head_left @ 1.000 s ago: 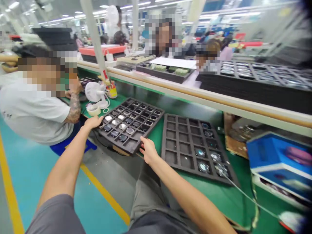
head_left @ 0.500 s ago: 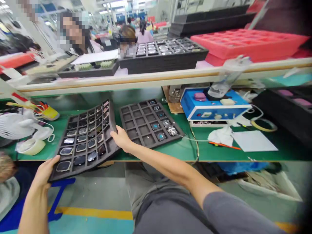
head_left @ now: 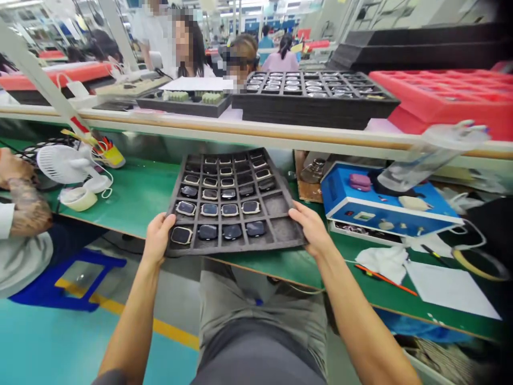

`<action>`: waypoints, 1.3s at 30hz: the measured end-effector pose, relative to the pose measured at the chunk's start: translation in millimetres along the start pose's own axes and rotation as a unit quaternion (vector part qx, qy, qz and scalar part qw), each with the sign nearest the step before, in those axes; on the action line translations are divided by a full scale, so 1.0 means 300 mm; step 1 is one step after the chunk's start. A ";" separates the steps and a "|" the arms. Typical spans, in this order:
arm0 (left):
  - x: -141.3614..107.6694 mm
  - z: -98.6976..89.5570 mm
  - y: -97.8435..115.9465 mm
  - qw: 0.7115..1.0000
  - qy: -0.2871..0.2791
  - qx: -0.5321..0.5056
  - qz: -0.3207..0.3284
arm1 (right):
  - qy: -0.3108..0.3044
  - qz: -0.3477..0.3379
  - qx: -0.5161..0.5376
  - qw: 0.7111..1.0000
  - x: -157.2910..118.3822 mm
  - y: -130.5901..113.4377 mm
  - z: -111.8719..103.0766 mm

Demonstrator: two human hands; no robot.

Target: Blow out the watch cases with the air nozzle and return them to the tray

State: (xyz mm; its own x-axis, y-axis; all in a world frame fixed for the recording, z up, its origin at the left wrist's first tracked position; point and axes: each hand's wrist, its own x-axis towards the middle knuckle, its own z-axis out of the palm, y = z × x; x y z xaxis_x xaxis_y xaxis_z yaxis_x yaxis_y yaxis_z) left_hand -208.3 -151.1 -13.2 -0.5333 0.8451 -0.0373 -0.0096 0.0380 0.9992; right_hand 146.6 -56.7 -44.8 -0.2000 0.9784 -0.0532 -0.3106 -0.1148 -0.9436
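Observation:
A black foam tray [head_left: 280, 229] with square compartments hangs between my two hands, over the front of the green bench. Most of its compartments hold watch bodies with dark faces, such as a square watch [head_left: 181, 235] at the near left corner; two compartments at the near right are bare. My left hand [head_left: 158, 235] grips the tray's left edge, thumb on top. On the right edge my right hand [head_left: 311, 227] is closed the same way. The second tray on the bench is hidden behind the held one.
A blue box [head_left: 385, 214] with a clear cup [head_left: 425, 158] stands at right, near a white cloth [head_left: 382, 262] and paper [head_left: 452, 289]. At left are a white fan [head_left: 66, 160] and a tape roll [head_left: 78, 199]. Filled trays [head_left: 312, 109] line the shelf. A co-worker's arm [head_left: 26, 192] is at far left.
The held tray has moved right and levelled out, now covering the other tray on the bench. Both hands keep their grip on its edges. The camera view has turned left.

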 end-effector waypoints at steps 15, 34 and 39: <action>-0.017 0.250 -0.108 0.990 -0.054 0.130 -0.019 | 0.089 -0.006 -0.107 0.990 -0.006 0.038 -0.299; -0.280 0.571 -0.097 0.645 -0.321 0.596 0.355 | 0.439 -0.014 0.076 0.895 -0.402 0.104 -0.363; -0.258 0.552 -0.080 0.632 -0.332 0.610 0.344 | 0.337 0.019 0.133 0.932 -0.364 0.048 -0.328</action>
State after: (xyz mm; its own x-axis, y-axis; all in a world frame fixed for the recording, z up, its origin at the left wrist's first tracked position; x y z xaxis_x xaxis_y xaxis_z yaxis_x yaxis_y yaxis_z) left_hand -26.7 -129.2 -36.3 0.4199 0.9076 -0.0008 0.9067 -0.4195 0.0449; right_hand 255.6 -148.3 -84.8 0.3848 0.8488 -0.3625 -0.5517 -0.1033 -0.8276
